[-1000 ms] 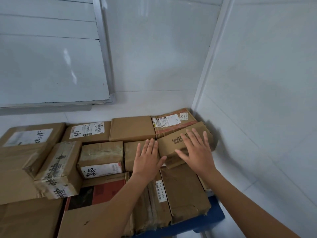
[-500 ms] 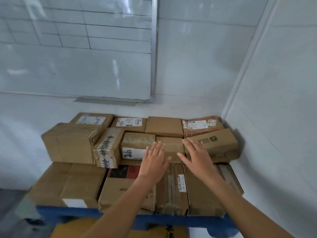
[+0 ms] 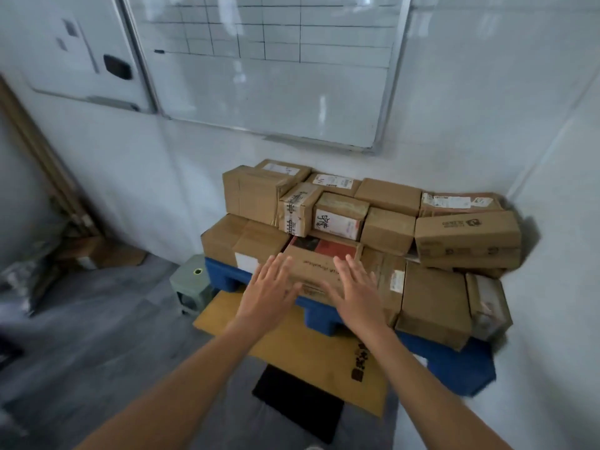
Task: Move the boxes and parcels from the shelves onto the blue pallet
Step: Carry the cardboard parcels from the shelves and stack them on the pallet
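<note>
Holding nothing: left hand (image 3: 271, 295) and right hand (image 3: 358, 295) both hovering palm-down with fingers straight and spread, each grip wide and loose, side by side and apart from one another. Hanging in front of the low brown cardboard box with the red and black top (image 3: 319, 256), at the front edge of the stack; contact with it not clear from this angle. Showing one line of small dark print along that box's near face, too blurred for reading.

Resting on the blue plastic pallet (image 3: 454, 362) in two layers, a pile of brown cardboard boxes and parcels, packed tight against each other. Lying up and to the right of the grip, well apart, the long brown carton with dark printed characters and a round logo (image 3: 467, 238), tilted slightly on the upper layer at the right end. Sitting just behind the hands on the upper layer, the small taped box with a white label bearing handwritten black characters (image 3: 339, 216). Carrying white shipping labels, several rear boxes, text unreadable.

Standing close behind and to the right of the pallet, white walls meeting in a corner. Hanging above, a white board with a ruled black grid (image 3: 269, 66). Lying on the grey floor under and before the pallet, a flat yellow-brown cardboard sheet (image 3: 311, 352) and a black mat (image 3: 298, 404). Opening to the left, bare grey floor beside a small grey-green box (image 3: 191, 280).
</note>
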